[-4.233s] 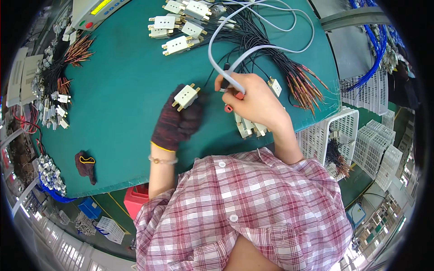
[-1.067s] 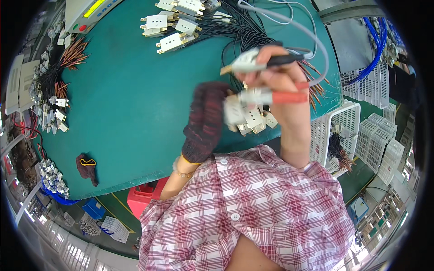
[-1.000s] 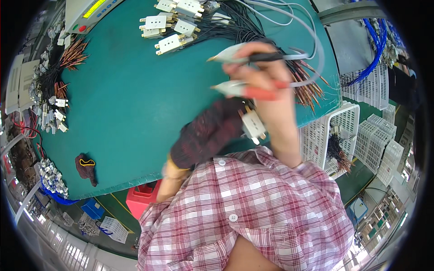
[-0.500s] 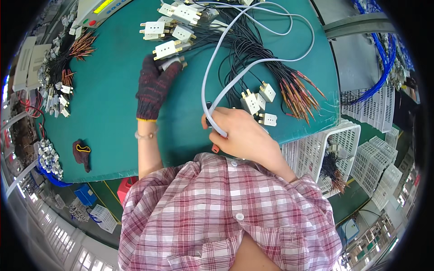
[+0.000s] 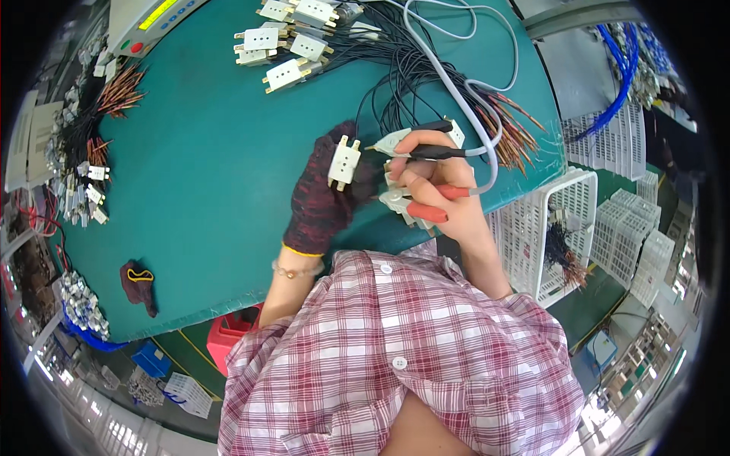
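Observation:
My left hand [image 5: 315, 201], in a dark knitted glove, grips a small white block with brass terminals [image 5: 344, 161] and holds it up over the bench. My bare right hand [image 5: 465, 209] is closed on two alligator clips. One has black handles [image 5: 437, 152], and its jaws point at the block's upper end. Below it, the red-handled clip [image 5: 427, 213] points toward the gloved palm; whether its jaws touch anything I cannot tell. A grey cable [image 5: 449, 76] runs from the clips across the bench. More white blocks partly show behind and under my right hand.
White blocks [image 5: 285, 74] on black wires lie at the far side, their copper-coloured wire ends [image 5: 509, 137] bundled at right. A tester with a lit display [image 5: 144, 30] stands far left. A dark glove [image 5: 138, 285] lies near left. White crates [image 5: 559, 228] stand beyond the right edge.
My left hand has drawn back toward me and right, bringing a white block from the pile. My right hand has turned and moved slightly away from me, bringing both clips into view near the block.

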Motion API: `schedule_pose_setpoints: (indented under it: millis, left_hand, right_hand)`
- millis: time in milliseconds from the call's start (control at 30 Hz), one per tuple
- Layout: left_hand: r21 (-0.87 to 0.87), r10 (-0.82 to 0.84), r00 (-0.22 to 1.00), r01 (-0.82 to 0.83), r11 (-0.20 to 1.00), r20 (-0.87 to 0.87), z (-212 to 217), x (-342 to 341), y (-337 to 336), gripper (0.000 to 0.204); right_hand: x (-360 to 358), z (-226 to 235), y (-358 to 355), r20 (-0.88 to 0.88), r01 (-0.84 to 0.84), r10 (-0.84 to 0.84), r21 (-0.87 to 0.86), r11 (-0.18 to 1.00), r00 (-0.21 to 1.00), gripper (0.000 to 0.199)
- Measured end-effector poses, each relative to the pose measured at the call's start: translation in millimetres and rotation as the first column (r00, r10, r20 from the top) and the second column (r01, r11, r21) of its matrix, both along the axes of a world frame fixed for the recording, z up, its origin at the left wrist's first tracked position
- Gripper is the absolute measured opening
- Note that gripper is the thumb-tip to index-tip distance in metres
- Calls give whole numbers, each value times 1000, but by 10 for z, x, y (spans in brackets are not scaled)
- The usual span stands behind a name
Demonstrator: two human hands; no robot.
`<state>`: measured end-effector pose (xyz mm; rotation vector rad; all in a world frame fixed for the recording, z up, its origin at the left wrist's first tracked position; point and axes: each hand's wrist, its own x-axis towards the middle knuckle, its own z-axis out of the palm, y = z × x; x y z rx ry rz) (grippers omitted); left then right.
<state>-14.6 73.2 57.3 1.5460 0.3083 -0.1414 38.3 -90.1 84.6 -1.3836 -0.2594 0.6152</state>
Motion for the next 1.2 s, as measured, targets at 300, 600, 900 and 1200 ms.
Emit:
schedule_pose_setpoints:
  millis: [300,600,900,1200]
  left_hand:
    - [285,85,948,-176,942,306,-285,-236,-135,48]
    - [114,116,921,-170,979,372,-296,-217,-167,43]
    - [331,23,957,-124,935,290,-269,-299,-153,40]
    - [130,104,978,-128,983,180,-82,-205,-202,70]
  right_hand:
    - [-156,-22,146,-72,182,-176,72,981,982,28]
    - [-138,95,191,20,123,-122,-76,989,992,13]
    - [-123,195,199,61,108,-100,-134,985,993,20]
    - [-115,135,205,137,110,-94,-119,987,986,14]
